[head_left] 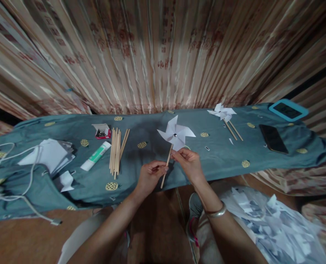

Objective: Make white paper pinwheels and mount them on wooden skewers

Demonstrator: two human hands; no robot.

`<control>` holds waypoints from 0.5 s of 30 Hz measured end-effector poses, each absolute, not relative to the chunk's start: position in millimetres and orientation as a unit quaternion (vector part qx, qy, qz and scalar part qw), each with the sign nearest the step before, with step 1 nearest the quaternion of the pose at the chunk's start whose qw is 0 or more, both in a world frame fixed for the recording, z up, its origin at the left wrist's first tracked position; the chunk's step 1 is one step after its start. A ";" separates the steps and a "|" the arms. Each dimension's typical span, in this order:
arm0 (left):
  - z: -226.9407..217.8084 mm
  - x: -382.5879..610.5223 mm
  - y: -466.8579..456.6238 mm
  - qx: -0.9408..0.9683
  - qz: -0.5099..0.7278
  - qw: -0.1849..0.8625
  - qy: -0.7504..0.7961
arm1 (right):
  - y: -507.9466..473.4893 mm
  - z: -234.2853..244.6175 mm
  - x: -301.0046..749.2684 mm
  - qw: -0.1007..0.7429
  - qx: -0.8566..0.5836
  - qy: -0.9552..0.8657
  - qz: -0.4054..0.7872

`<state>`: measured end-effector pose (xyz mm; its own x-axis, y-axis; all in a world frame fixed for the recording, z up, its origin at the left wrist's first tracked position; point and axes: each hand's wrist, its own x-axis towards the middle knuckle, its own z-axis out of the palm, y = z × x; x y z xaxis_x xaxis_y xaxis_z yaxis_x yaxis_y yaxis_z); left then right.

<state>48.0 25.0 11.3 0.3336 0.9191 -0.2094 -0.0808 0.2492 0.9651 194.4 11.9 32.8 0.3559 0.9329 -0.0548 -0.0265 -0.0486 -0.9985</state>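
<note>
A white paper pinwheel with a metal pin at its centre sits on top of a thin wooden stick. My left hand is closed around the stick's middle. My right hand pinches the stick just under the paper, near the lower blade. Both hands hover over the front edge of a grey-blue cloth that covers a low table.
A bundle of wooden sticks, a glue tube and a small box of pins lie to the left. White paper sheets and cables are further left. Finished pinwheels, a phone and paper scraps are on the right.
</note>
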 end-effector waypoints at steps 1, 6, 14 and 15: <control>11.7 47.8 24.7 0.481 0.381 0.659 0.435 | 11.1 32.5 193.4 0.570 -0.593 -0.392 0.412; 14.3 46.4 21.5 0.472 0.389 0.663 0.431 | 2.8 29.9 187.8 0.536 -0.601 -0.441 0.397; 19.0 41.9 13.6 0.473 0.400 0.661 0.423 | -12.1 29.5 177.0 0.514 -0.606 -0.464 0.392; 19.0 41.6 12.7 0.472 0.402 0.662 0.422 | -13.5 29.5 175.4 0.513 -0.603 -0.468 0.394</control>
<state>41.6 12.7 19.0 0.3211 0.9300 -0.1789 -0.1342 0.2317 0.9635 175.4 -13.5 29.5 0.2515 0.9678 0.0051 0.1604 -0.0365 -0.9864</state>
